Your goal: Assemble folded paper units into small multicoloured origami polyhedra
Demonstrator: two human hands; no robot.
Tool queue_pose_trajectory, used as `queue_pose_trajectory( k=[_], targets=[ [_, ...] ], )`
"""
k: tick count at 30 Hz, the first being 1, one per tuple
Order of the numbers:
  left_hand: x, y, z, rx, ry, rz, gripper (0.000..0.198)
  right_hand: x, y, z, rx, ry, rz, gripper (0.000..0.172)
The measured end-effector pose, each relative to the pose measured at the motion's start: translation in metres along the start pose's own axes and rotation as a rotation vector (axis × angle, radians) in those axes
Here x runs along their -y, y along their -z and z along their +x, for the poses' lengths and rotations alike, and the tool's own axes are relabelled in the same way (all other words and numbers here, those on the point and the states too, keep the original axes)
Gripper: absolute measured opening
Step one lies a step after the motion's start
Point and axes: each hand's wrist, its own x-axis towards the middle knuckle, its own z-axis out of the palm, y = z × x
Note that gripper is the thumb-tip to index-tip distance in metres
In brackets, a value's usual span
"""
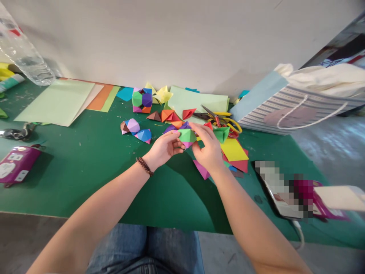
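Between my two hands is a small folded origami piece (187, 136) with a green top and a pink-purple underside. My left hand (167, 146) pinches its left end, thumb and fingers closed. On the other end, the fingers of my right hand (207, 146) are curled round it, partly hiding it. Behind the hands lie red and orange folded pieces (169, 115). To the left rests a joined origami cluster (136, 130) in lilac, brown and blue. Farther back stands a multicoloured origami ball (142, 100). A green folded piece (221, 134) sits just right of my right hand.
Scissors (216, 118) with yellow and red handles lie behind right, near yellow paper (234, 149). Paper sheets (58, 101) and a water bottle (30, 57) are at back left. A striped gift bag (296, 110) stands right, a phone (281, 190) nearer. A purple packet (19, 163) lies left.
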Motion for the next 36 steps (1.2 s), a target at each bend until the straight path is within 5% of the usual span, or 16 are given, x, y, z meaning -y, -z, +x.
queue_pose_trajectory(
  k=[4,9,12,22,36],
  targets=[
    [0.001,0.001,0.000,0.002,-0.031,0.020,0.018,-0.009,-0.003,-0.001,-0.033,-0.254,0.240,0.064],
    [0.005,0.002,0.000,0.045,-0.114,0.149,0.028,-0.010,-0.004,0.005,-0.192,-0.695,0.634,0.028],
    [0.006,0.001,0.000,0.045,-0.146,0.221,0.031,-0.002,0.000,0.010,-0.198,-0.832,0.784,0.025],
    [0.007,0.000,0.000,0.040,-0.168,0.341,0.032,0.008,0.010,0.017,-0.163,-0.856,0.954,0.027],
    [0.002,0.006,0.003,0.007,-0.075,0.028,0.021,0.009,0.010,0.015,-0.062,-0.747,0.939,0.029]
  ],
)
